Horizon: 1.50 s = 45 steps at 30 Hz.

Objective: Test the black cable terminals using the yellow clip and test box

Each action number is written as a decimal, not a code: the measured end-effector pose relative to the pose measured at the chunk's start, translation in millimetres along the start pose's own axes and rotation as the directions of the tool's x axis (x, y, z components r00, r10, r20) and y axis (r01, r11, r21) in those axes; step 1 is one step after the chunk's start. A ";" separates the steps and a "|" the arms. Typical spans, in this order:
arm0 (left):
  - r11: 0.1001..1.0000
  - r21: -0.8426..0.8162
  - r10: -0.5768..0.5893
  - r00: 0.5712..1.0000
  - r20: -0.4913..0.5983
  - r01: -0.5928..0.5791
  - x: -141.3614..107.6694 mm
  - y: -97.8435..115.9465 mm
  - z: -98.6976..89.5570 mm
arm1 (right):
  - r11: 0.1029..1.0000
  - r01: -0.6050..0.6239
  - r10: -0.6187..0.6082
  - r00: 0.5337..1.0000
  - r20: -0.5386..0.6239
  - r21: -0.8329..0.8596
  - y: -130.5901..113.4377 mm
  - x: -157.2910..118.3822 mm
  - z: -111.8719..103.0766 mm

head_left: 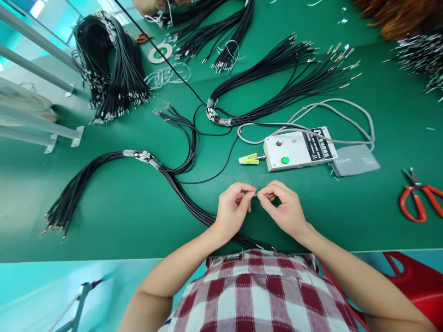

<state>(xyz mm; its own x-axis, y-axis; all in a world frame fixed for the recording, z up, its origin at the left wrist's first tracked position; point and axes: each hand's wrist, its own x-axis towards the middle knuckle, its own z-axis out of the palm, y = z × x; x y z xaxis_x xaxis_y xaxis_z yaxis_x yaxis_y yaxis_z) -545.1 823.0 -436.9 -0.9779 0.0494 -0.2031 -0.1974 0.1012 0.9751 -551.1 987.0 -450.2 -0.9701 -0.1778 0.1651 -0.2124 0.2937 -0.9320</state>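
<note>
Green counter [346, 216] carries black wire bundles [114, 189]; left hand [232, 210] and right hand [284, 210] meet fingertip to fingertip, pinching one small wire end [256, 195].

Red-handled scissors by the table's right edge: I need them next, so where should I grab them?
Probably by the red handle loops of the scissors, coming from the near right. The loops face the table edge; the blades point away, up-left.

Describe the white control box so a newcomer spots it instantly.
On the green table, look just beyond the hands, slightly right. The box lies flat between a yellow clip and a grey pedal. It alone is white, with a green button and a black label.
</note>
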 end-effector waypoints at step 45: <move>0.962 0.253 0.133 0.986 -0.103 -0.104 96.6 -17.3 -38.3 | 0.235 0.512 -0.128 0.859 0.495 -0.826 -5.7 122.4 -0.7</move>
<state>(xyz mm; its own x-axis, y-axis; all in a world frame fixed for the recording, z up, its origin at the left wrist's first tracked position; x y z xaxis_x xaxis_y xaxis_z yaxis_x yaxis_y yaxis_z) -638.8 787.9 -470.0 -0.9973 -0.0400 -0.0610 -0.0711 0.3435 0.9365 -668.8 964.2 -424.4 -0.7483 -0.6556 0.1009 -0.6431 0.7544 0.1317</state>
